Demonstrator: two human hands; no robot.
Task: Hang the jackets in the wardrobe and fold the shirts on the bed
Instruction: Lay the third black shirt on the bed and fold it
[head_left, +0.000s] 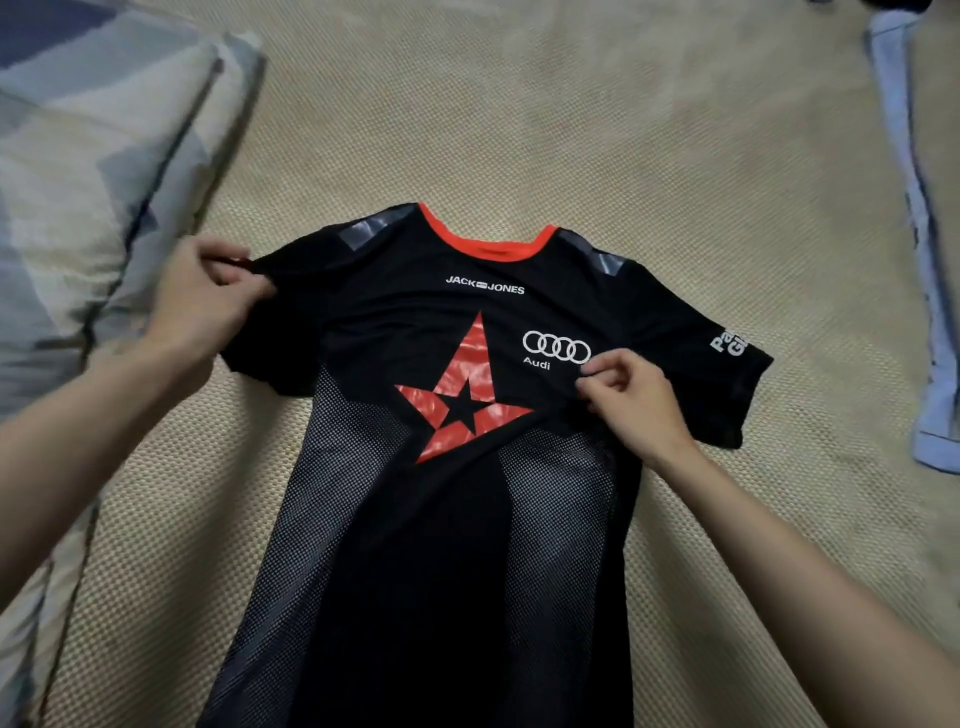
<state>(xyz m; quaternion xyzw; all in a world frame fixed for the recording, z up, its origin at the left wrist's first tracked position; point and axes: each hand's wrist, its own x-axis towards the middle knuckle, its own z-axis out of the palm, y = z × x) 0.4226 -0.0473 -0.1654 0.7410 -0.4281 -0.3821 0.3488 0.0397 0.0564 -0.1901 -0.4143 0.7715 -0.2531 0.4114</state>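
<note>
A black short-sleeved shirt with an orange-red collar, a red star and white logos lies face up on the woven beige bed mat, collar away from me. My left hand pinches the edge of the shirt's left sleeve. My right hand pinches a fold of fabric on the chest just below the white ring logo, and the cloth puckers there. The shirt's lower hem runs out of the bottom of the view.
A patterned blue, grey and cream quilt lies bunched along the left side of the bed. A light blue garment lies stretched along the right edge. Bare mat surrounds the shirt above and on both sides.
</note>
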